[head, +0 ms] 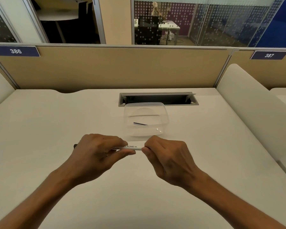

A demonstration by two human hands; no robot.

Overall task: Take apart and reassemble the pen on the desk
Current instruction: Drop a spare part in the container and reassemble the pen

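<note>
A white board pen (130,147) lies level between both hands, a little above the white desk (56,123). My left hand (96,152) is wrapped around the pen's left half, and a dark end (75,145) sticks out past my knuckles. My right hand (165,157) pinches the pen's right end between thumb and fingers, hiding that end. Printed letters show on the bare white barrel between the hands.
A clear plastic container (146,120) stands just beyond the hands, with a thin dark blue piece (139,123) lying in it. Behind it is an open cable slot (158,99) in the desk. Beige partitions (116,68) close off the back, and white dividers (248,103) flank the sides.
</note>
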